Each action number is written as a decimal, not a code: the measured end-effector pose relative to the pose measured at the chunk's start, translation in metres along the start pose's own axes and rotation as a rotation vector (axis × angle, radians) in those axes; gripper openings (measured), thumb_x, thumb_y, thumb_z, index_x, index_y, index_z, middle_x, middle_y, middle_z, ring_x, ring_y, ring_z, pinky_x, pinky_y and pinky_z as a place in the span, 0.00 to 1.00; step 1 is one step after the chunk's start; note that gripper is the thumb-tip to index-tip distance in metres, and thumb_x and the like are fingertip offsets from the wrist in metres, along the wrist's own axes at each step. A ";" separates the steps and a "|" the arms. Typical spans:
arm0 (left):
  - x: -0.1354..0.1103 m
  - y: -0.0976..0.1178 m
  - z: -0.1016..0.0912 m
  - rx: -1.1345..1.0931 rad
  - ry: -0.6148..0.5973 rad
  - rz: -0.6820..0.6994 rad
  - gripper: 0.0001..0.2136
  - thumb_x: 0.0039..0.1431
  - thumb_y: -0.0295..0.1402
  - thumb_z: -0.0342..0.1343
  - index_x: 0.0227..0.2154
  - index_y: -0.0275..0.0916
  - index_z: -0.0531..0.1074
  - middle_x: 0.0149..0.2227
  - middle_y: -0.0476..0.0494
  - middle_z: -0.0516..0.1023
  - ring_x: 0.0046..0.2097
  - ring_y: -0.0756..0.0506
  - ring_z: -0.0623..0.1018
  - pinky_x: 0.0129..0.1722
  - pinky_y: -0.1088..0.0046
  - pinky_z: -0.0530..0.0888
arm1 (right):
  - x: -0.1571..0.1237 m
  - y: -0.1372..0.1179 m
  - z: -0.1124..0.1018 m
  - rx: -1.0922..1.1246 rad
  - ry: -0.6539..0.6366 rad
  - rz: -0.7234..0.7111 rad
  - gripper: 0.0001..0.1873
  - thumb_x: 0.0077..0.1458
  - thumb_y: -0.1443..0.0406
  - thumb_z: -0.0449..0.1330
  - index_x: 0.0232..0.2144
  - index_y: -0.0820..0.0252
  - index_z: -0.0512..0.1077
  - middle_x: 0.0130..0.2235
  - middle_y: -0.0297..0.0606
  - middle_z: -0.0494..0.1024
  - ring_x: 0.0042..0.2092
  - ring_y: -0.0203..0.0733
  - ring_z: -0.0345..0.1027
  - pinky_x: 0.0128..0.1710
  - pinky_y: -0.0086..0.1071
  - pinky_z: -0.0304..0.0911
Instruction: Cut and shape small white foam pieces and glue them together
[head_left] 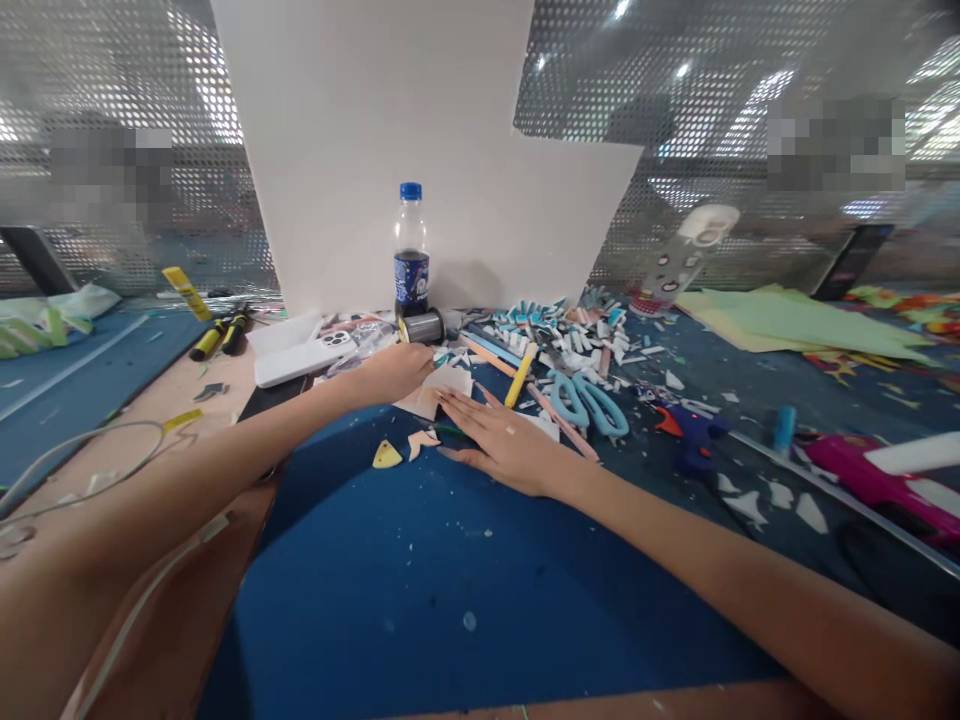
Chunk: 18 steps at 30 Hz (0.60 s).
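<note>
My left hand (394,372) reaches forward over the blue mat (420,560), its fingers curled on the edge of a pale paper piece (442,388). Just to its right, my right hand (504,443) lies flat on the mat with fingers stretched out, pressing beside the same paper. A small yellow scrap (387,456) and a white scrap (421,441) lie in front of the hands. Light blue scissors (589,400) rest right of my right hand.
A cola bottle (411,250) stands before a large white board (420,150). A wire spool (422,326), pencils, a yellow marker (520,375) and several paper scraps litter the mat's far side. A blue glue gun (694,435) and green sheets (787,320) lie right.
</note>
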<state>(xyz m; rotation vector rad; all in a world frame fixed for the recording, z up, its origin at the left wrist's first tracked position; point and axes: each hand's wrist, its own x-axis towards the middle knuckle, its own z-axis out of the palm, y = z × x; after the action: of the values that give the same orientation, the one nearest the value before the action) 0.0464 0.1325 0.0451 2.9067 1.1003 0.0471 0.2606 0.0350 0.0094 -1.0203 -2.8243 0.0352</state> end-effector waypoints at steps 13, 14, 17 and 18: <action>-0.012 -0.020 0.015 0.183 -0.040 0.002 0.15 0.64 0.37 0.54 0.51 0.36 0.68 0.51 0.39 0.72 0.48 0.43 0.75 0.46 0.59 0.75 | -0.035 -0.010 -0.041 -0.113 0.220 -0.033 0.22 0.67 0.61 0.46 0.59 0.64 0.64 0.57 0.47 0.69 0.62 0.51 0.58 0.61 0.57 0.54; -0.013 -0.019 0.014 0.190 -0.037 -0.013 0.15 0.64 0.37 0.54 0.51 0.36 0.68 0.51 0.39 0.72 0.48 0.43 0.75 0.46 0.59 0.75 | -0.040 -0.011 -0.046 -0.118 0.240 -0.023 0.22 0.67 0.62 0.47 0.58 0.64 0.65 0.56 0.47 0.71 0.61 0.52 0.60 0.60 0.57 0.55; -0.018 -0.013 0.005 0.200 -0.023 -0.093 0.15 0.64 0.37 0.54 0.51 0.36 0.68 0.51 0.39 0.72 0.48 0.43 0.75 0.46 0.59 0.75 | -0.058 -0.016 -0.055 -0.133 0.285 0.007 0.20 0.66 0.63 0.48 0.55 0.65 0.68 0.54 0.48 0.73 0.58 0.52 0.64 0.58 0.55 0.60; -0.022 -0.009 0.002 0.201 -0.015 -0.132 0.15 0.64 0.37 0.54 0.51 0.36 0.68 0.51 0.39 0.72 0.48 0.43 0.75 0.46 0.59 0.75 | -0.064 -0.017 -0.056 -0.139 0.299 0.019 0.20 0.65 0.64 0.48 0.55 0.65 0.69 0.54 0.48 0.73 0.58 0.52 0.65 0.58 0.54 0.61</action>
<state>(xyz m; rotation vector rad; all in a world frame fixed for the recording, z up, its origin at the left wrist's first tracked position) 0.0244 0.1247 0.0427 2.9901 1.3669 -0.0935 0.3055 -0.0204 0.0580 -0.9858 -2.5731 -0.2903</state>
